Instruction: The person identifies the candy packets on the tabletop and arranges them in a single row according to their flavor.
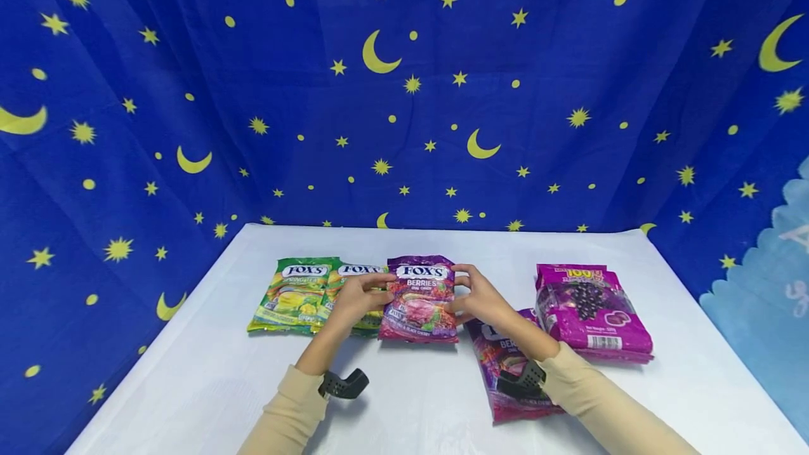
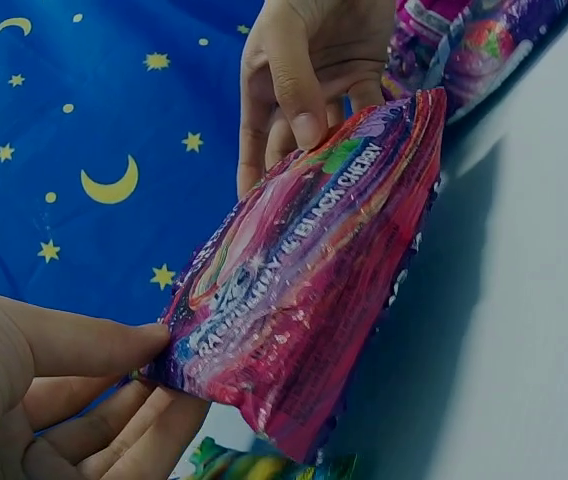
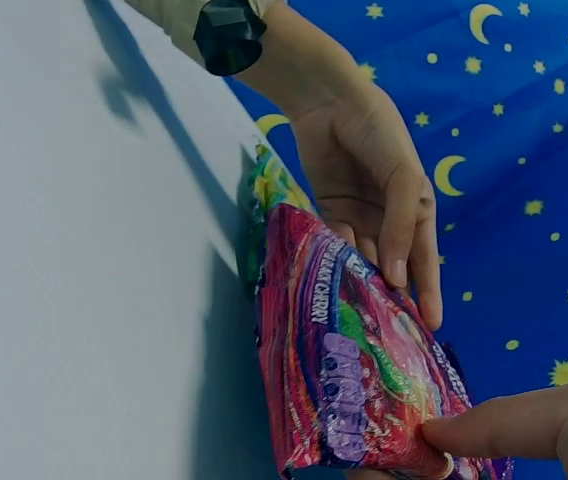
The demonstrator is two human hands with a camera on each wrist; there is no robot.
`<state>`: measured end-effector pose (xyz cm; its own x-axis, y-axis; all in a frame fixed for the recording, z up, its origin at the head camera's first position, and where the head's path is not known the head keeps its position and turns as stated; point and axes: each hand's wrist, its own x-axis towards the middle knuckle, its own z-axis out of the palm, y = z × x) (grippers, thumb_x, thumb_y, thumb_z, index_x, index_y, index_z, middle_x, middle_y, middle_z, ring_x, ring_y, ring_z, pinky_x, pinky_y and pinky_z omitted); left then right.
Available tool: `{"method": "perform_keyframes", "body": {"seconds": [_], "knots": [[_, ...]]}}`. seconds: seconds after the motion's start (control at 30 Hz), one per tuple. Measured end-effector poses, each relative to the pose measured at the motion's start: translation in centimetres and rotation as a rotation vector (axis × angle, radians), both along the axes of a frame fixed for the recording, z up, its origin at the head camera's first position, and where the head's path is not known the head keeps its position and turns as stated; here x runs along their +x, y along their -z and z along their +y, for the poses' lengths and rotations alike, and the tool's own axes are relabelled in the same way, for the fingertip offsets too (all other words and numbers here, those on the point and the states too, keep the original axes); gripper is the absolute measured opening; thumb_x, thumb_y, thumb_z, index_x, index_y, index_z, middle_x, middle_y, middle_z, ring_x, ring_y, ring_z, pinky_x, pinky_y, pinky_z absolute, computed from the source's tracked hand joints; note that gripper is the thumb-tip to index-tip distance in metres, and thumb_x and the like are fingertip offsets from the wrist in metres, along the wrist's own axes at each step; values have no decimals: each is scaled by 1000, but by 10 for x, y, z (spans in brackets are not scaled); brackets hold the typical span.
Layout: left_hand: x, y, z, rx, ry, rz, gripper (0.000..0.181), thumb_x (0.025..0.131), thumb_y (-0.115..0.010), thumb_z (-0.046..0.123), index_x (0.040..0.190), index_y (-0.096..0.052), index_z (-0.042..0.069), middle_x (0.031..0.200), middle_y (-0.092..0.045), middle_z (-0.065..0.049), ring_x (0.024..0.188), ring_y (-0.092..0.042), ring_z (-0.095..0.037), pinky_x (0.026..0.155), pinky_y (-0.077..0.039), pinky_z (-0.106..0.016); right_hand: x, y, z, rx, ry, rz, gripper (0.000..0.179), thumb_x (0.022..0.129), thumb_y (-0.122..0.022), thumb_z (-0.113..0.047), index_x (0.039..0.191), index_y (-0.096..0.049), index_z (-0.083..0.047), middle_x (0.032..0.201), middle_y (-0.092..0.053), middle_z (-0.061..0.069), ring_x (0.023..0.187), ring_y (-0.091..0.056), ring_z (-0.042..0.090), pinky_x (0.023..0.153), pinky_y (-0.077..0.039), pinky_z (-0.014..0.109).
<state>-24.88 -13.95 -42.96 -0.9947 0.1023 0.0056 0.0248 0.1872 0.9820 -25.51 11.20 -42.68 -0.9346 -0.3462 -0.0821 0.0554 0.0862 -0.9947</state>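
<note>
A purple Fox's Berries candy bag [image 1: 420, 297] is held at the table's middle, tilted up from the white tabletop [image 1: 208, 371]. My left hand [image 1: 365, 295] pinches its left edge between thumb and fingers. On the opposite edge, my right hand [image 1: 475, 295] grips it the same way. The left wrist view shows the bag [image 2: 304, 280] with my left hand [image 2: 59, 385] at one end and my right hand [image 2: 309, 85] at the other. From the right wrist camera, the bag [image 3: 354, 370] hangs between my left hand [image 3: 379, 195] and a right fingertip [image 3: 499, 428].
Two green Fox's bags [image 1: 297, 297] lie overlapping just left of the held bag. A second berries bag [image 1: 505, 371] lies under my right forearm. A stack of magenta grape candy bags [image 1: 590, 311] sits at the right. A blue star-and-moon cloth [image 1: 404, 90] hangs behind and beside the table.
</note>
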Motion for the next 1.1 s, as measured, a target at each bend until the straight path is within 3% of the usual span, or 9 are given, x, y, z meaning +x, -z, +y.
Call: {"method": "perform_keyframes", "body": {"seconds": [0.4,0.77,1.1], "knots": [[-10,3,-3,-149,-91,11,33,82,-70,-4,114,-70,3,103,-69,-10,81,-66,-19,71,-57,-31,-14,7,-15,30,30,-38,81,76,-65,16,145,-24,2,134,-37,30,69,-64,25,61,-59,43],[-12,11,-7,-295,-110,51,28,80,-72,-3,107,-72,0,97,-70,-12,72,-65,-18,62,-56,-31,-20,18,-21,99,4,-41,80,74,-66,16,143,-29,5,125,-40,27,75,-61,28,63,-59,43],[-12,12,-5,-358,-136,83,28,77,-75,-2,105,-73,1,94,-72,-11,78,-68,-22,61,-55,-30,-24,23,-22,142,7,-27,80,72,-67,16,142,-30,7,120,-42,26,73,-61,28,60,-59,42]]}}
